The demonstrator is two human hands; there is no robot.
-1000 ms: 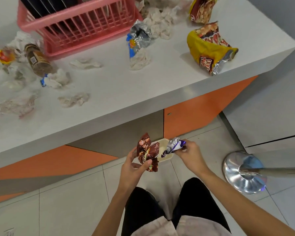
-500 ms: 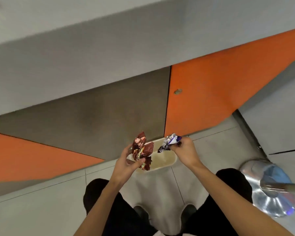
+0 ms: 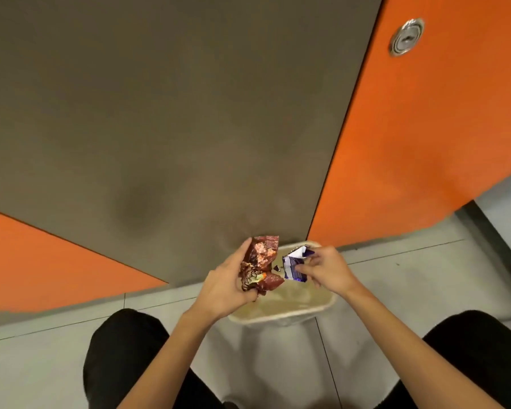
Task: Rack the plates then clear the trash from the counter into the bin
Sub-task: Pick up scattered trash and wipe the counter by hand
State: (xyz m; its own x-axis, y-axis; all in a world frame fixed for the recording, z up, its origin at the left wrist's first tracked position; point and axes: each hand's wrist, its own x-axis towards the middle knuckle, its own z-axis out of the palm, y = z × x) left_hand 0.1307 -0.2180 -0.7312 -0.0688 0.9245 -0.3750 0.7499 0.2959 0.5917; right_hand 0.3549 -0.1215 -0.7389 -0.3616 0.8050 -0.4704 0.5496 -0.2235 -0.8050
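A cream-coloured bin (image 3: 281, 315) stands on the floor against the counter's base, its mouth right below my hands. My left hand (image 3: 224, 289) grips a crumpled brown snack wrapper (image 3: 258, 267) over the bin's left rim. My right hand (image 3: 326, 268) pinches a small silver and purple wrapper (image 3: 294, 265) over the bin's far side. The two wrappers almost touch. The counter top, the rack and the plates are out of view.
The counter's front fills the upper view: a grey-brown panel (image 3: 174, 128) and orange panels (image 3: 410, 143), one with a round metal lock (image 3: 406, 36). Pale floor tiles (image 3: 27, 370) lie around the bin. My knees in black trousers (image 3: 124, 364) flank it.
The view has dropped from the littered counter top to the bin as I bent down. Both hands have carried their wrappers lower, over the bin's mouth.
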